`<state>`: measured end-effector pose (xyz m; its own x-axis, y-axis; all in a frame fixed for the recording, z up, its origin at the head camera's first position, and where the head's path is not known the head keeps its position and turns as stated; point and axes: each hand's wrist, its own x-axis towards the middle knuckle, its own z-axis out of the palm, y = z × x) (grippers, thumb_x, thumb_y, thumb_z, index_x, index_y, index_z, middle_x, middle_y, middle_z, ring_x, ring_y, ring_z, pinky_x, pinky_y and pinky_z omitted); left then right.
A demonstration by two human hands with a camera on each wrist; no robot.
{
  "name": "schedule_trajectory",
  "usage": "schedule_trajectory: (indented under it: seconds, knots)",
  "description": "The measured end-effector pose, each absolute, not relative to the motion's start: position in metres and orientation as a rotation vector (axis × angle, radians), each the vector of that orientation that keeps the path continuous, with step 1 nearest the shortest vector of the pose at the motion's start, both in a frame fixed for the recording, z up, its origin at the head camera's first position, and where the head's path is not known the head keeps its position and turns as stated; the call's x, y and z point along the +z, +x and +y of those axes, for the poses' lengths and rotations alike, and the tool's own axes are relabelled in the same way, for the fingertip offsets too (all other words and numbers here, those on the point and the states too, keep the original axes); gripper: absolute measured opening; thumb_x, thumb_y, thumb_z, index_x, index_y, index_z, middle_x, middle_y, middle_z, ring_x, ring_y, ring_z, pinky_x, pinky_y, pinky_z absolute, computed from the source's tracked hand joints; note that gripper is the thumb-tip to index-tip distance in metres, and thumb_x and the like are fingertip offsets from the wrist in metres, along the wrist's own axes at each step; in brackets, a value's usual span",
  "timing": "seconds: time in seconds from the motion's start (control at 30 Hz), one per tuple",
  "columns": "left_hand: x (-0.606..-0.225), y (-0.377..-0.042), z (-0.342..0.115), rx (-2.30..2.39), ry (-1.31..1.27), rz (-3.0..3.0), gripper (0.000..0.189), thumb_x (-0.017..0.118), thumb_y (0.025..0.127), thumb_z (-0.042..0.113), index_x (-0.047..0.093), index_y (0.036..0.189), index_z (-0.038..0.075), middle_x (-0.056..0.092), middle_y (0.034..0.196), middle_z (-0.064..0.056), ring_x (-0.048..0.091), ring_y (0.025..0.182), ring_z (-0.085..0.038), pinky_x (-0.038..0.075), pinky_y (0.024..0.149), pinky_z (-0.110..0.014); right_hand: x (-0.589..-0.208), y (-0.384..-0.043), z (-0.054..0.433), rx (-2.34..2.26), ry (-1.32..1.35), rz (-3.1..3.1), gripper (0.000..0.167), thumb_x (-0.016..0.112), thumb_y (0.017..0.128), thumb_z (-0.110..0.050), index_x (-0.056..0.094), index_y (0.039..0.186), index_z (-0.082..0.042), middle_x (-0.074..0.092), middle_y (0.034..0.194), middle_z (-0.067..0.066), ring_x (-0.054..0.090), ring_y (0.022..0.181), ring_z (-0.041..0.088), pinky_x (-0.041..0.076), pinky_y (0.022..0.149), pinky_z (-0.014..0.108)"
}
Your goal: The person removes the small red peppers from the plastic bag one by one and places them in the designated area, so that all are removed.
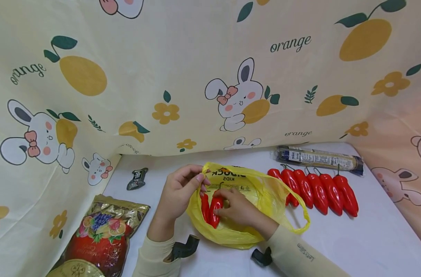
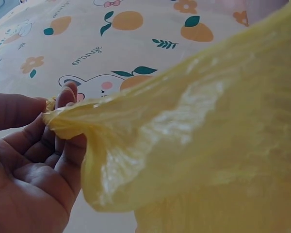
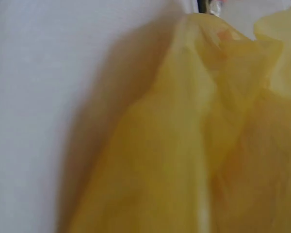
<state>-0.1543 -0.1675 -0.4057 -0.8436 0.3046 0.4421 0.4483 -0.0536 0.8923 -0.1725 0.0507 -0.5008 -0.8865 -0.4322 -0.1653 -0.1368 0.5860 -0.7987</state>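
A yellow plastic bag (image 1: 262, 196) lies with its mouth spread wide in the head view. My left hand (image 1: 179, 190) pinches the bag's edge between thumb and fingers; the left wrist view shows the gathered film at the fingertips of that hand (image 2: 36, 155). Inside the mouth, my right hand (image 1: 239, 207) grips a glossy red chili pepper (image 1: 215, 211), its stem pointing up. Another red chili (image 1: 205, 207) lies just left of it in the bag. Yellow film (image 3: 155, 160) fills much of the right wrist view and hides the right hand there.
Several red chilies (image 1: 319, 192) lie in a row right of the bag, behind its loose handle. A long dark packet (image 1: 317, 158) is at the back right. On the left are a small black wrapped piece (image 1: 137, 179) and a red-gold fruit-print pouch (image 1: 103, 234). A printed cloth (image 1: 182, 77) hangs behind.
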Motion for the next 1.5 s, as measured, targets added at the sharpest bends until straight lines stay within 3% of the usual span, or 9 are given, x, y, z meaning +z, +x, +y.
schedule_trajectory:
  seconds: [0.13,0.3,0.5,0.77,1.03,1.5]
  knots:
    - [-0.406,-0.155,-0.167,-2.041,-0.835,-2.086,0.018,0.057,0.107,-0.006,0.067,0.121,-0.012,0.071,0.097,-0.022,0.067,0.081,-0.025,0.063,0.076,-0.028,-0.498,-0.172,0.047,-1.182,-0.435,2.493,0.040,0.085,0.098,-0.022,0.073,0.136,-0.020,0.055,0.114,0.006,0.054,0.103,0.027,0.056,0.083,0.043]
    - [-0.406,-0.154,-0.167,-2.052,-0.823,-2.090,0.018,0.057,0.107,-0.006,0.067,0.120,-0.011,0.070,0.097,-0.021,0.066,0.082,-0.025,0.062,0.076,-0.027,-0.497,-0.174,0.044,-1.164,-0.399,2.515,0.026,0.085,0.098,-0.023,0.074,0.121,-0.020,0.056,0.112,0.006,0.054,0.105,0.027,0.056,0.084,0.043]
    - [-0.406,-0.154,-0.167,-2.062,-0.825,-2.079,0.018,0.057,0.107,-0.006,0.067,0.121,-0.012,0.070,0.097,-0.022,0.067,0.083,-0.025,0.063,0.076,-0.028,-0.499,-0.176,0.050,-1.216,-0.408,2.519,0.018,0.083,0.098,-0.010,0.076,0.111,-0.021,0.061,0.116,0.003,0.055,0.109,0.029,0.054,0.095,0.050]
    - [-0.407,-0.156,-0.167,-2.060,-0.859,-2.053,0.018,0.056,0.107,-0.007,0.067,0.120,-0.013,0.070,0.097,-0.023,0.067,0.081,-0.024,0.063,0.074,-0.028,-0.493,-0.175,0.069,-1.356,-0.435,2.424,0.021,0.076,0.100,-0.001,0.077,0.113,-0.017,0.067,0.123,0.000,0.057,0.114,0.030,0.054,0.100,0.053]
    - [-0.407,-0.155,-0.167,-2.051,-0.853,-2.064,0.017,0.057,0.107,-0.007,0.067,0.120,-0.012,0.070,0.097,-0.022,0.067,0.081,-0.025,0.063,0.075,-0.028,-0.481,-0.168,0.081,-1.393,-0.472,2.393,0.022,0.077,0.100,-0.005,0.078,0.115,-0.022,0.066,0.129,0.003,0.059,0.108,0.029,0.059,0.089,0.044]
    - [-0.407,-0.154,-0.167,-2.050,-0.830,-2.081,0.017,0.058,0.107,-0.007,0.067,0.120,-0.011,0.070,0.097,-0.022,0.067,0.083,-0.025,0.063,0.075,-0.028,-0.455,-0.147,0.106,-1.505,-0.598,2.380,0.024,0.077,0.103,-0.012,0.076,0.123,-0.024,0.065,0.138,0.004,0.063,0.114,0.029,0.060,0.091,0.044]
